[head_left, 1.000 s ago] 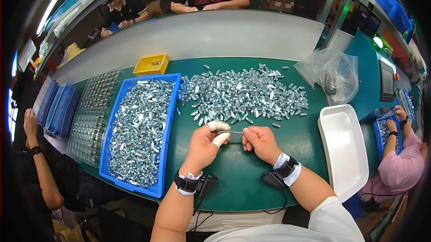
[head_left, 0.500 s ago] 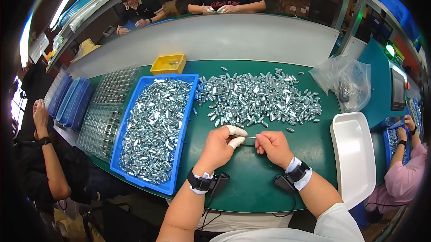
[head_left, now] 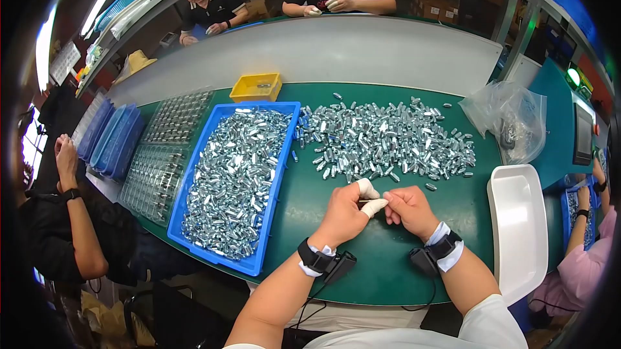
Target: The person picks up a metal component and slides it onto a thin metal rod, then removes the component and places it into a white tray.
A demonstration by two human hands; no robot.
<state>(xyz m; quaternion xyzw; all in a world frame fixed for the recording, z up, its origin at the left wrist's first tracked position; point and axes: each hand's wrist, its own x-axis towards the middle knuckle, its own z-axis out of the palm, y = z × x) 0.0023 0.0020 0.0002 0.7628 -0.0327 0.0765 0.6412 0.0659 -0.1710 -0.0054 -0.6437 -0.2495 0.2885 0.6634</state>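
My left hand (head_left: 349, 213) is closed, with white finger cots on its thumb and forefinger. It pinches a thin metal rod (head_left: 366, 201), of which only a sliver shows between the fingertips. My right hand (head_left: 411, 210) is closed too, its thumb and forefinger pressed together at the rod's other end and touching the left fingertips. Both hands are above the green tabletop, just nearer than a loose heap of small shiny metal parts (head_left: 394, 135). One stray part lies a little beyond my right hand.
A blue tray (head_left: 266, 236) full of similar parts stands left, beside clear compartment trays (head_left: 152, 181). A yellow bin (head_left: 257, 97) sits behind it. On the right are a white tub (head_left: 521, 239) and a clear plastic bag (head_left: 511, 116). Co-workers sit across the partition and at both sides.
My hands have drawn together, so the rod that showed between them is now mostly hidden. The whole view has shifted slightly; the person across has turned.
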